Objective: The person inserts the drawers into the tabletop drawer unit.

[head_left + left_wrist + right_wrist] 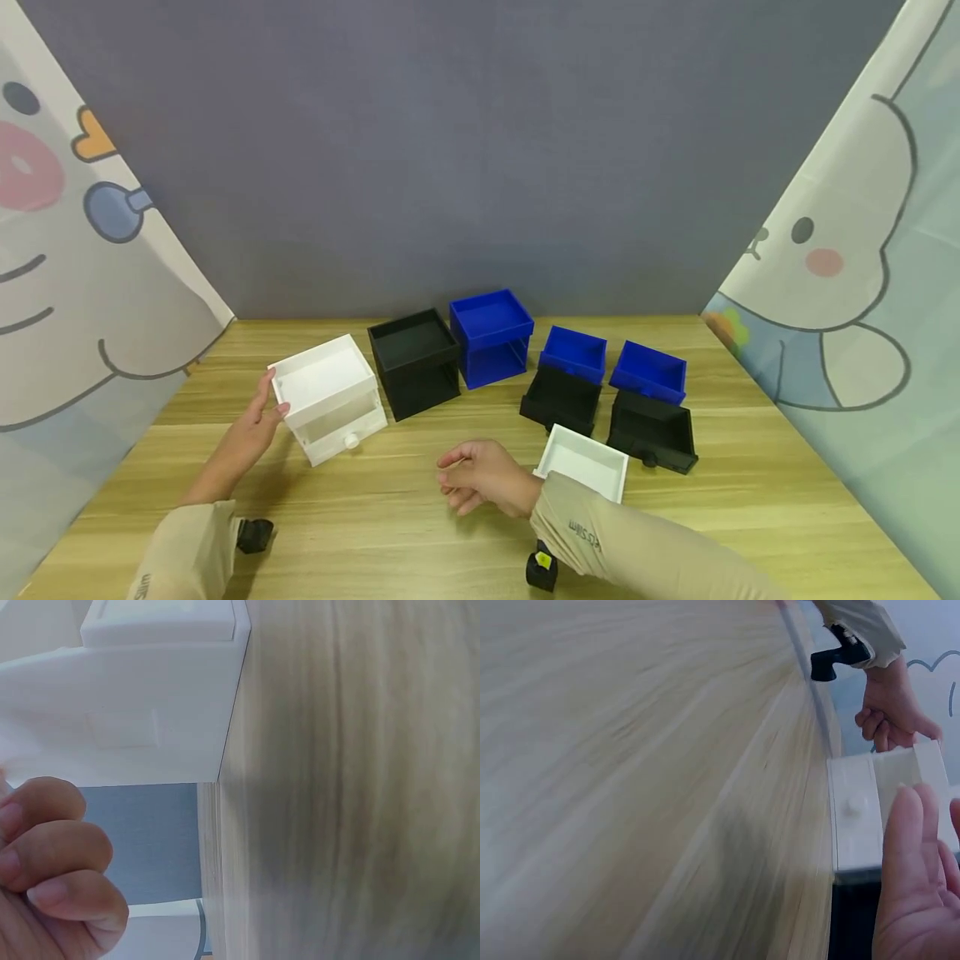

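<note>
At the left, a small white drawer cabinet (322,379) stands on the table, its upper slot hollow and a round-knobbed drawer (351,440) in its lower slot. My left hand (253,429) grips the cabinet's left side near the upper rim, thumb by the front corner. In the left wrist view, other fingers (79,844) curl beside the white wall. My right hand (483,479) hovers over the middle of the table, fingers loosely bent and holding nothing. Partly behind the right forearm lies a loose white drawer (585,460).
A black cabinet (416,362) and a blue cabinet (491,337), both hollow in front, stand right of the white one. Two blue drawers (573,350) and two black drawers (652,429) lie loose at the right. A grey panel (480,167) closes off the back.
</note>
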Demonstrator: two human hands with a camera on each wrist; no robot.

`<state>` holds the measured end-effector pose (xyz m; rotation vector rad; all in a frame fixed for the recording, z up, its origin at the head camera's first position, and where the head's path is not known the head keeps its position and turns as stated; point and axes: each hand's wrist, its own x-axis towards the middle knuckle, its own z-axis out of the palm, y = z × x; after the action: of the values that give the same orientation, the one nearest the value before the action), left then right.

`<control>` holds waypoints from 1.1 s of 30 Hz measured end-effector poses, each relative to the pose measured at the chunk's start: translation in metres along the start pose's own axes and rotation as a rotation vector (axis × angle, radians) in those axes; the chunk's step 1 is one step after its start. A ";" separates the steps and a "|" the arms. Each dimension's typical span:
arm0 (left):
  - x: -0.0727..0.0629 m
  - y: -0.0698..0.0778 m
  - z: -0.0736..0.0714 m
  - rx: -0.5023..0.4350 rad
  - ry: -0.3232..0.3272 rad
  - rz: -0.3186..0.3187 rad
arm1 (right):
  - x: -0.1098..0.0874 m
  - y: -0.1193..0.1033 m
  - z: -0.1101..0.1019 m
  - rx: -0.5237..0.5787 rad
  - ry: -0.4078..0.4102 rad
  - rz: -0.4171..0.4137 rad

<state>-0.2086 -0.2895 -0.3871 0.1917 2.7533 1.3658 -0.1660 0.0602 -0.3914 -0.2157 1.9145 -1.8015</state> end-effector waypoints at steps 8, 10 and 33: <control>0.000 -0.003 0.000 0.022 -0.002 -0.005 | -0.036 0.001 -0.041 -0.089 -0.118 0.055; 0.000 -0.004 0.001 0.017 -0.006 -0.008 | -0.046 0.002 -0.051 -0.109 -0.123 0.072; 0.001 -0.008 0.000 -0.028 -0.009 0.038 | -0.112 0.033 -0.105 -0.106 -0.030 0.094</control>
<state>-0.2101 -0.2946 -0.3933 0.2488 2.7353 1.4079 -0.1096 0.2068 -0.3960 -0.1848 1.9682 -1.6295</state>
